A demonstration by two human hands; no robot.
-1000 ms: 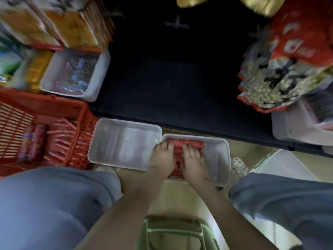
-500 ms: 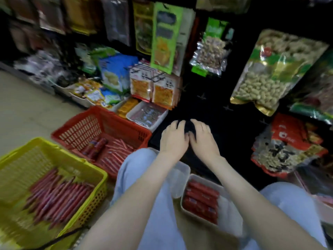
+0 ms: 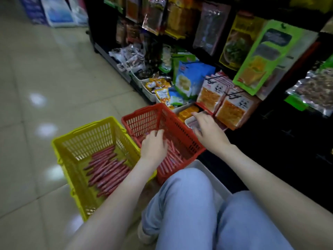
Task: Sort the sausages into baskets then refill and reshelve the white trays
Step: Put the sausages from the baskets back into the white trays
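Left hand (image 3: 154, 147) hangs over the red plastic lattice basket (image 3: 162, 114), fingers loosely spread and bent, nothing visibly held. Right hand (image 3: 209, 130) reaches past the red basket's far rim, fingers stretched over a white plastic tray (image 3: 189, 122) on the black bottom shelf (image 3: 270, 150); whether it grips the tray cannot be told.

Glossy beige floor tiles (image 3: 54, 78) run along a shop aisle to the left of the red basket.

A yellow plastic lattice basket (image 3: 81, 139) touches the red basket's left side. Thin red sausages (image 3: 108, 168) lie across its bottom, and more sausages (image 3: 173, 156) lie in the red basket, partly hidden by the left hand. Both heaps are too blurred to count. A second white tray (image 3: 212, 177) sits on the near side of the red basket, half covered by knees in light blue jeans (image 3: 189, 195).

Behind the red basket on the shelf are orange blocks (image 3: 188, 111) in a white bin, two stacks of orange panda-print packets (image 3: 230, 109), a blue bag (image 3: 191, 76), and a green hanging packet (image 3: 261, 56) above them.

Two baskets and two white trays show.
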